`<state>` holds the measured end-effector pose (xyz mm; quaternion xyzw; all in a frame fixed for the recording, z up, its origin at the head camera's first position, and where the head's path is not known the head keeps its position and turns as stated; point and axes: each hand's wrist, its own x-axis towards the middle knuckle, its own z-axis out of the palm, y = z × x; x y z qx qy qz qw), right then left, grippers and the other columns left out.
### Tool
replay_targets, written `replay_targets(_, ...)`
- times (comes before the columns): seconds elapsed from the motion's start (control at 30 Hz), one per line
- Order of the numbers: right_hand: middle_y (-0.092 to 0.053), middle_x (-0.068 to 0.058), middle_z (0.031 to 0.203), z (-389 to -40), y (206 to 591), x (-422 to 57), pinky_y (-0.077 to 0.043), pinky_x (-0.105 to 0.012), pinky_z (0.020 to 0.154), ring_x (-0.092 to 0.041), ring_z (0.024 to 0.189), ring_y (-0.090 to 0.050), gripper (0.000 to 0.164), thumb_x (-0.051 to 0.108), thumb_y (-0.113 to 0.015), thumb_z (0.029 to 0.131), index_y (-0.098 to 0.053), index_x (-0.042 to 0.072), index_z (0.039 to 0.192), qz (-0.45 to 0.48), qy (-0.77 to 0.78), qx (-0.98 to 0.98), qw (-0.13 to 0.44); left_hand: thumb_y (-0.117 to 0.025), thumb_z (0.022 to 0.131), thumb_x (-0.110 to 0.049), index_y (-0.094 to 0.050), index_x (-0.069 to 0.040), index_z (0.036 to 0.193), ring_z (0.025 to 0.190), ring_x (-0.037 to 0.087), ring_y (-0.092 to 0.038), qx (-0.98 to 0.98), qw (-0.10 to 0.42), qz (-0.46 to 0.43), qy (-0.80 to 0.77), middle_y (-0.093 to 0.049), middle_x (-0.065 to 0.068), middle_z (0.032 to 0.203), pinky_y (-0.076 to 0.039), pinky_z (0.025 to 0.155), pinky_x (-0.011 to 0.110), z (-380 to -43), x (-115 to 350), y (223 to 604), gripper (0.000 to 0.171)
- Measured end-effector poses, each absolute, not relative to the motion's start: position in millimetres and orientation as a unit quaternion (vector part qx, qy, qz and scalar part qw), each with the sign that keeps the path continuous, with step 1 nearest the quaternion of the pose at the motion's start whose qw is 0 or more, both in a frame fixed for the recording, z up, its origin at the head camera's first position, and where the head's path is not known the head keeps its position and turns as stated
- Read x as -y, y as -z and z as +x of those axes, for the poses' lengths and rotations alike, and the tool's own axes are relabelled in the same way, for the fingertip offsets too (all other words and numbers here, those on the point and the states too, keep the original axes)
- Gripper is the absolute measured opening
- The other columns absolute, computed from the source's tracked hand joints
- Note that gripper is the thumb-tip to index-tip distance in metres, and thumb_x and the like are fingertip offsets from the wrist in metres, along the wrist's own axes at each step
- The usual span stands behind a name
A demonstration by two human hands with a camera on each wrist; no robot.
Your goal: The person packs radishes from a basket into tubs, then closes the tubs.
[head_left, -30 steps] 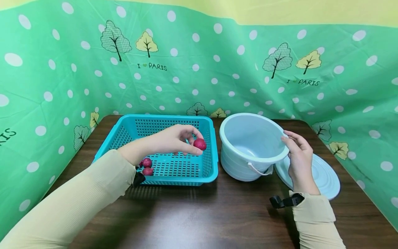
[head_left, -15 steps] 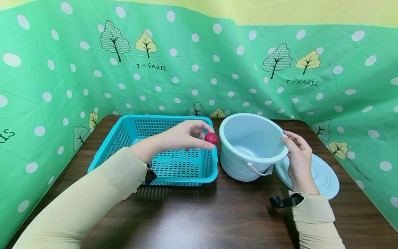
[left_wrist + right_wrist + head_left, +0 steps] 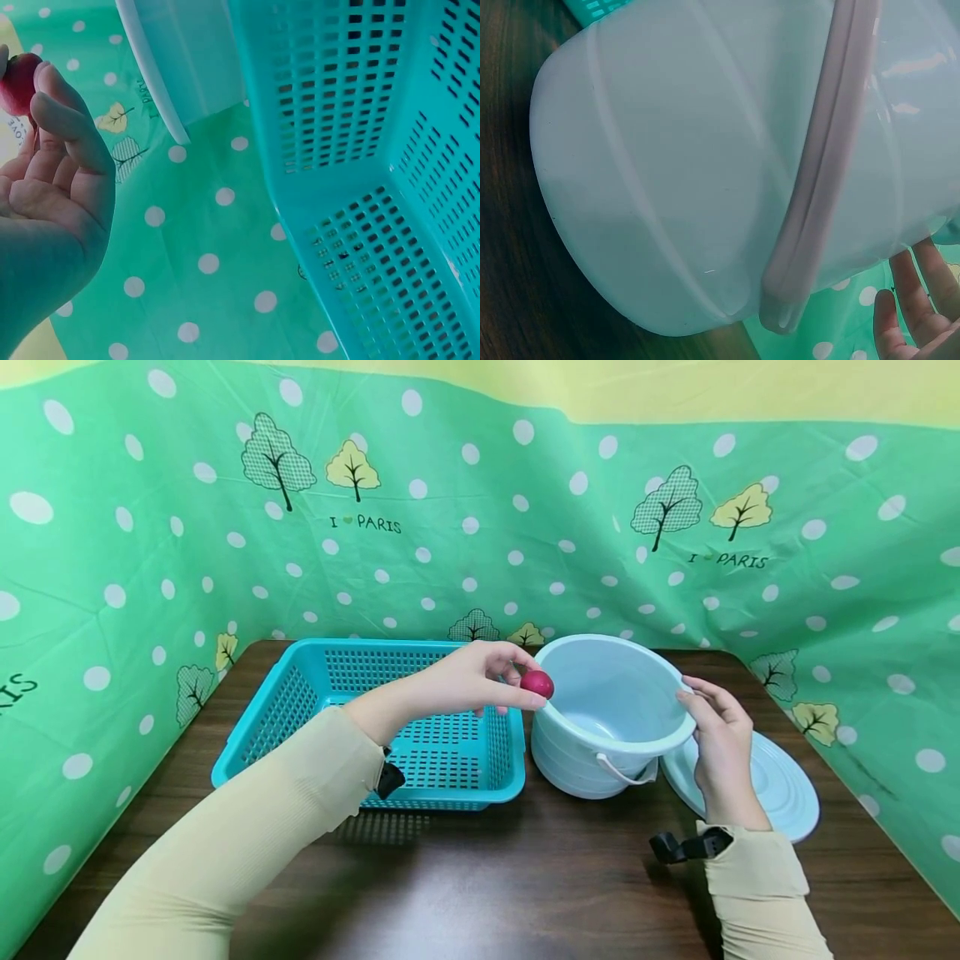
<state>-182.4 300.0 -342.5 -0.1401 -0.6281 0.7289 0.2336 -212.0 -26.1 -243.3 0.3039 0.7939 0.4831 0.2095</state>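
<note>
My left hand (image 3: 498,677) pinches a round red radish (image 3: 537,684) between thumb and fingertips at the left rim of the pale blue bucket (image 3: 585,777). In the left wrist view the radish (image 3: 20,82) shows a dark top and a thin root. My right hand (image 3: 723,743) grips the bucket's right rim, thumb on the near side and fingers outside. The bucket tilts slightly, and its handle (image 3: 622,770) hangs down in front. The left forearm crosses the turquoise basket (image 3: 517,777), covering part of its inside.
A round pale blue lid (image 3: 787,785) lies on the dark wooden table (image 3: 525,877), right of the bucket and partly behind the right hand. A green dotted cloth (image 3: 450,527) hangs around the back and sides.
My left hand has carried the radish rightward and up, from over the basket to the bucket's rim. Radishes seen earlier in the basket are now behind the left arm. The right hand stays put.
</note>
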Motion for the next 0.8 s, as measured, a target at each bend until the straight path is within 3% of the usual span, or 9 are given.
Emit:
replay_targets(0.23,-0.066,0.005,0.092,-182,342,-300,-0.051,-0.016,0.063,-0.007,0.078,-0.063,0.021,0.012,-0.070,0.091,-0.072,0.012,0.111,-0.140,-0.730,0.626,0.235,-0.074,0.089,-0.032,-0.061,-0.019,0.122,0.080,0.028,-0.064,-0.795,0.206,0.301,-0.485,-0.068,0.004,0.092,-0.049,0.060,0.031,-215,15,243,0.038)
replay_targets(0.5,-0.066,0.006,0.093,-183,342,-300,-0.052,-0.016,0.063,-0.007,0.079,-0.063,0.021,0.012,-0.070,0.091,-0.072,0.012,0.112,-0.141,-0.731,0.626,0.233,-0.073,0.090,-0.030,-0.061,-0.018,0.122,0.075,0.020,-0.063,-0.788,0.207,0.299,-0.496,-0.072,0.005,0.097,-0.048,0.058,0.027,-221,1,243,0.036)
replay_targets(0.8,-0.066,0.007,0.090,-183,343,-300,-0.051,-0.016,0.061,-0.006,0.076,-0.063,0.020,0.011,-0.069,0.091,-0.073,0.013,0.110,-0.140,-0.733,0.624,0.233,-0.073,0.090,-0.031,-0.060,-0.017,0.123,0.077,0.024,-0.064,-0.789,0.205,0.298,-0.498,-0.072,0.007,0.099,-0.053,0.064,0.035,-228,-12,246,0.039)
